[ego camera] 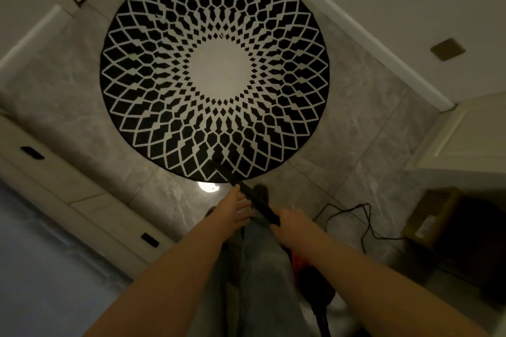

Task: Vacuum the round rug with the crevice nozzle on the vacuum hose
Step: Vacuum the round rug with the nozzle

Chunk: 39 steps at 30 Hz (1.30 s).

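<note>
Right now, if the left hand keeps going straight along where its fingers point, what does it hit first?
Probably the black crevice nozzle: the left hand is open, its fingertips right beside it, though depth is unclear. Past that lies the near edge of the round rug.

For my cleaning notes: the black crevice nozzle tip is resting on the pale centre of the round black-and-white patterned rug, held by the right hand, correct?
Not quite. The head view shows the black crevice nozzle tip on the round black-and-white patterned rug's near edge, not the pale centre. The right hand does hold it.
</note>
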Tool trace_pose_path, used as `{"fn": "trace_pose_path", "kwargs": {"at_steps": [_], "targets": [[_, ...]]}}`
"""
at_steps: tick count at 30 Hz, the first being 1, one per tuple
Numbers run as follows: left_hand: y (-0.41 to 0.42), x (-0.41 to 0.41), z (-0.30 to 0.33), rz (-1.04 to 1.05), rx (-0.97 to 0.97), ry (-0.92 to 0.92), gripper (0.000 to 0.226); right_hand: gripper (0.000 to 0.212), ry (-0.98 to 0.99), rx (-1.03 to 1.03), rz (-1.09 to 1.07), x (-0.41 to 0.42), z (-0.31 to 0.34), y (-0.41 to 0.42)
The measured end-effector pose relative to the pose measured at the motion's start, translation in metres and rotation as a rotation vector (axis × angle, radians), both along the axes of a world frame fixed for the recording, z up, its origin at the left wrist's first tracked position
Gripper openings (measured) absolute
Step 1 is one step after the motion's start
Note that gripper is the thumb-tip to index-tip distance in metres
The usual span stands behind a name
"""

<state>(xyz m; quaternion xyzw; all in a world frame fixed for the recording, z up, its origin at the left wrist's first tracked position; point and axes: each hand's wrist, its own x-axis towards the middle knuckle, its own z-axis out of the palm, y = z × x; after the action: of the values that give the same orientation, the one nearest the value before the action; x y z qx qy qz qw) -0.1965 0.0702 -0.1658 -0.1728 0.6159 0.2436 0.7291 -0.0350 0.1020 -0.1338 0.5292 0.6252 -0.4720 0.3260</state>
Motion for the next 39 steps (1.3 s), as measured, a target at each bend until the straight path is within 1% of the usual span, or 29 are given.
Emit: {"fn": "trace_pose_path", "kwargs": {"at_steps": [4,7,11,13,15,19,23,28,32,35,37,39], "targets": [[-0.002,0.001,-0.003,-0.05,0.01,-0.034,0.056,0.046,-0.015,0.066,-0.047,0.022,0.016,0.038],[0.003,0.001,-0.005,-0.022,-0.002,-0.04,0.056,0.045,-0.081,0.128,-0.072,0.048,0.021,0.074],[0.016,0.006,-0.003,0.033,0.004,-0.061,0.056,0.045,-0.175,0.162,-0.25,0.08,0.024,0.104],[0.023,0.011,-0.003,-0.008,0.017,-0.06,0.056,0.045,-0.156,0.169,-0.262,0.081,0.024,0.098],[0.033,0.015,-0.002,-0.045,0.026,-0.057,0.056,0.047,-0.118,0.156,-0.211,0.071,0.026,0.082],[0.05,0.024,0.001,-0.062,0.011,-0.071,0.053,0.046,-0.017,0.05,-0.161,0.047,0.035,0.054],[0.062,0.046,0.002,-0.086,0.02,-0.118,0.057,0.047,-0.016,0.064,-0.071,0.048,0.036,0.051],[0.074,0.072,0.011,-0.06,0.02,-0.195,0.051,0.048,-0.094,0.083,-0.238,0.09,0.029,0.095],[0.08,0.077,0.011,-0.089,0.02,-0.195,0.048,0.053,-0.063,0.155,-0.355,0.103,0.02,0.086],[0.081,0.074,0.008,-0.117,0.022,-0.178,0.051,0.053,-0.094,0.157,-0.478,0.112,0.019,0.082],[0.081,0.071,0.004,-0.134,0.025,-0.151,0.052,0.051,-0.123,0.15,-0.491,0.117,0.022,0.077],[0.08,0.069,0.0,-0.168,0.026,-0.144,0.052,0.049,-0.122,0.146,-0.424,0.117,0.024,0.064]]}}
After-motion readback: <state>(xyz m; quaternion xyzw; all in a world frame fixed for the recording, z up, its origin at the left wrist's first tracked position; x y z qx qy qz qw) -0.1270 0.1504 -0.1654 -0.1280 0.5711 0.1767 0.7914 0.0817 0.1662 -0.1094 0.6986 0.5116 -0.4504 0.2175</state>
